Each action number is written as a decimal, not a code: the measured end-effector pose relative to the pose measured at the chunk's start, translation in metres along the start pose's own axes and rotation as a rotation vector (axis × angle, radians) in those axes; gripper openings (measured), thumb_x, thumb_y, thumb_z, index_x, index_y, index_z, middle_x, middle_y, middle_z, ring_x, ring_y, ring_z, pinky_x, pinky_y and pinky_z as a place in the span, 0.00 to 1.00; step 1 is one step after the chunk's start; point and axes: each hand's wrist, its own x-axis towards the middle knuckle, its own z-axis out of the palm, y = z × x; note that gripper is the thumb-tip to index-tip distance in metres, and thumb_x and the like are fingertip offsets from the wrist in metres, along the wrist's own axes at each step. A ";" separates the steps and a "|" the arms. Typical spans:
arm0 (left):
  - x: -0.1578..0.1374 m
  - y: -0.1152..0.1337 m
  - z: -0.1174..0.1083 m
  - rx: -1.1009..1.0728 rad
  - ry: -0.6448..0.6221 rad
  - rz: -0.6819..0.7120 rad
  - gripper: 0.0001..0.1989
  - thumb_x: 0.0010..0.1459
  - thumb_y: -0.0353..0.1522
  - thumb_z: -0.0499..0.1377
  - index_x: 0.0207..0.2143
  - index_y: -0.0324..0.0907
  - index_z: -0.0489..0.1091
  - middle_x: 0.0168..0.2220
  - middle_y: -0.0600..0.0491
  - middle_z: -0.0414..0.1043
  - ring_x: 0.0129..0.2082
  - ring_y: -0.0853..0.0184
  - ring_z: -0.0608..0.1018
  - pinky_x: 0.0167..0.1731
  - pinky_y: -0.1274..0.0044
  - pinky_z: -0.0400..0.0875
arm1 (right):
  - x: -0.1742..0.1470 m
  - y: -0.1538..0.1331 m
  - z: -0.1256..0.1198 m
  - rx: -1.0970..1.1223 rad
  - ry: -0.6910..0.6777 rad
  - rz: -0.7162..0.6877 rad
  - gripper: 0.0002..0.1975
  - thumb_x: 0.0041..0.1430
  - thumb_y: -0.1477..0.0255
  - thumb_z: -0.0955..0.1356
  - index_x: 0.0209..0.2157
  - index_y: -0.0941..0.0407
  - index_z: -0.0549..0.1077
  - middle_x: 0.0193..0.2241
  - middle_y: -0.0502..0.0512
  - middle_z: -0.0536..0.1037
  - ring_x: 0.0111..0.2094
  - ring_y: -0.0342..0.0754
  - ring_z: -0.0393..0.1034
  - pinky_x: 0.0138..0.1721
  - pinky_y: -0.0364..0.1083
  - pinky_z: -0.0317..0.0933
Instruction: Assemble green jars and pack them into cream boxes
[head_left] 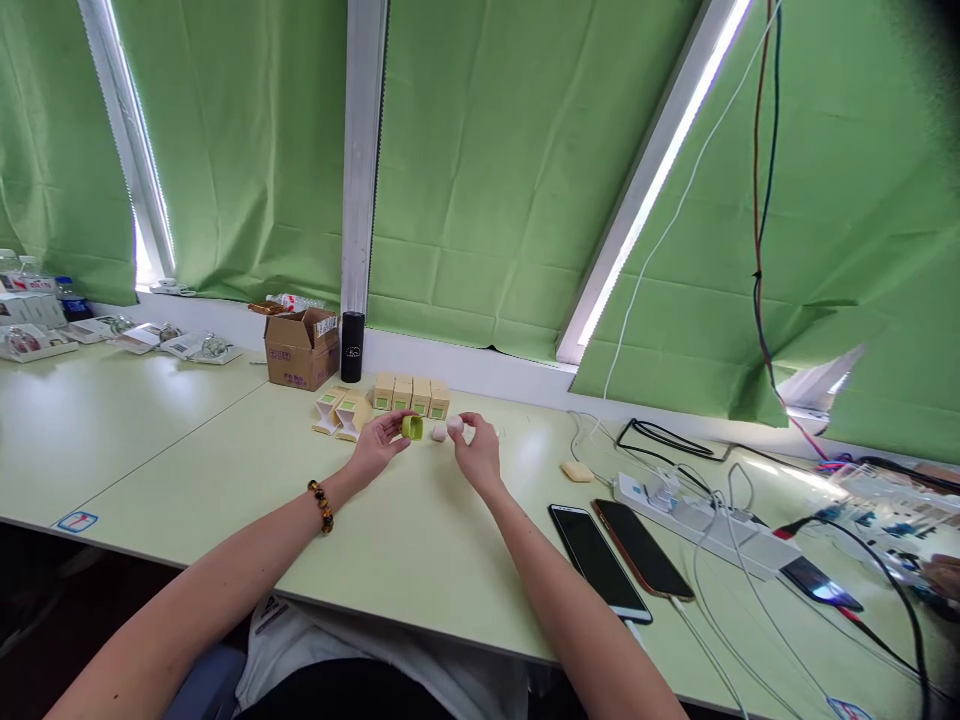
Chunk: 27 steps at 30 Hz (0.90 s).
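Note:
My left hand (381, 447) is closed on a small green cup (412, 428), whose open end faces right. In my right hand (478, 452), thumb and fingers pinch a small pale pink rounded piece (454, 425). A second pale pink piece (439, 433) rests on the table between both hands; its exact kind is too small to tell. Just behind stands a row of several small kraft boxes (411, 393) with green labels. Left of them, two opened kraft boxes (349, 413) lie near my left hand.
A brown cardboard carton (301, 350) and a black bottle (352, 347) stand at the back. On the right lie two phones (600, 560), a white power strip (697, 525) and tangled cables. Opened white packages (142, 337) lie far left. A pale yellow block (577, 471) sits near the cables.

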 end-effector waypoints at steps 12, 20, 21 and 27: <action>-0.008 0.016 0.009 0.168 -0.065 0.037 0.25 0.54 0.32 0.70 0.55 0.42 0.75 0.58 0.43 0.75 0.58 0.55 0.75 0.61 0.61 0.68 | -0.040 -0.044 0.000 0.692 -0.075 0.249 0.24 0.53 0.52 0.76 0.42 0.57 0.78 0.38 0.59 0.84 0.39 0.52 0.78 0.38 0.49 0.71; -0.010 0.022 0.011 0.276 -0.080 0.068 0.24 0.53 0.31 0.69 0.54 0.43 0.76 0.56 0.44 0.76 0.57 0.55 0.75 0.56 0.63 0.70 | -0.044 -0.043 0.004 0.676 -0.107 0.204 0.23 0.54 0.54 0.75 0.43 0.56 0.79 0.39 0.59 0.84 0.38 0.52 0.78 0.37 0.49 0.72; -0.010 0.022 0.011 0.294 -0.087 0.073 0.23 0.54 0.31 0.69 0.54 0.43 0.76 0.56 0.44 0.77 0.57 0.55 0.75 0.56 0.63 0.70 | -0.044 -0.043 0.004 0.670 -0.113 0.196 0.23 0.54 0.54 0.75 0.43 0.57 0.79 0.39 0.59 0.85 0.38 0.51 0.78 0.37 0.49 0.72; -0.012 0.025 0.013 0.353 -0.112 0.102 0.23 0.55 0.32 0.69 0.54 0.44 0.76 0.55 0.44 0.77 0.56 0.54 0.76 0.55 0.64 0.70 | -0.046 -0.042 0.004 0.631 -0.152 0.143 0.21 0.58 0.53 0.73 0.41 0.56 0.80 0.38 0.58 0.85 0.35 0.50 0.77 0.36 0.48 0.71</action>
